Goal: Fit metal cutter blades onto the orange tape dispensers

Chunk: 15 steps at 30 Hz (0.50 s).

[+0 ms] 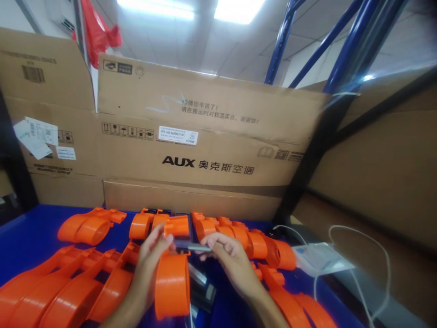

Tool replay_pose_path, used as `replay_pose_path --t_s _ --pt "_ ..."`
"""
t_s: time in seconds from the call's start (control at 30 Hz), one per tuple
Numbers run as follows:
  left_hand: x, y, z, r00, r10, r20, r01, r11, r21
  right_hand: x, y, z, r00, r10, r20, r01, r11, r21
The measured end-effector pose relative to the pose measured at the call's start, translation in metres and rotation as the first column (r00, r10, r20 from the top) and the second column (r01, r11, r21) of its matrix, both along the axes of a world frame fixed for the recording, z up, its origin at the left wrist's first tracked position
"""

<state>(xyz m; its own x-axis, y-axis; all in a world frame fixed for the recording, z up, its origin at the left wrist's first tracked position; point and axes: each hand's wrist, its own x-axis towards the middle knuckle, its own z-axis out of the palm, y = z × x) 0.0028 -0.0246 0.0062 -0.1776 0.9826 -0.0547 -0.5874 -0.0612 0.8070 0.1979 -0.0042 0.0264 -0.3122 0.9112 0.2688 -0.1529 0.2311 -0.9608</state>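
Both grips clamped on thin metal strip (193, 247) over orange dispenser (172, 284), left hand (150, 264) pinching one end, right hand (227, 257) the other; likely slip risk: strip skews or drops among orange parts (85, 228) below on blue worktop (30, 232).

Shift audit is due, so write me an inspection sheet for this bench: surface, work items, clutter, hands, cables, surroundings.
Surface: blue table top, bare patches at the left rear.
Work items: orange ring-shaped part under the hands; small grey metal strip pinched between both hands.
Clutter: many more orange parts in rows left, rear and right; clear plastic bag at the right.
Hands: left hand and right hand both grip the strip at its ends.
Cables: white cable looping at the right edge.
Surroundings: cardboard boxes behind; blue rack posts; red bag above.
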Motion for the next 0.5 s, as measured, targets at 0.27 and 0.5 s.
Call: replay_pose_path --t_s 0.27,0.5 --pt "0.003 -0.002 -0.002 0.99 -0.077 -0.115 0.084 0.995 0.05 -0.005 0.003 -0.008 0.965 -0.218 -0.147 0.224 0.974 0.03" --pt "0.007 -0.005 0.004 0.982 -0.128 -0.139 0.137 0.989 0.057 -0.011 0.002 -0.008 0.952 -0.24 -0.19 0.238 0.971 -0.032"
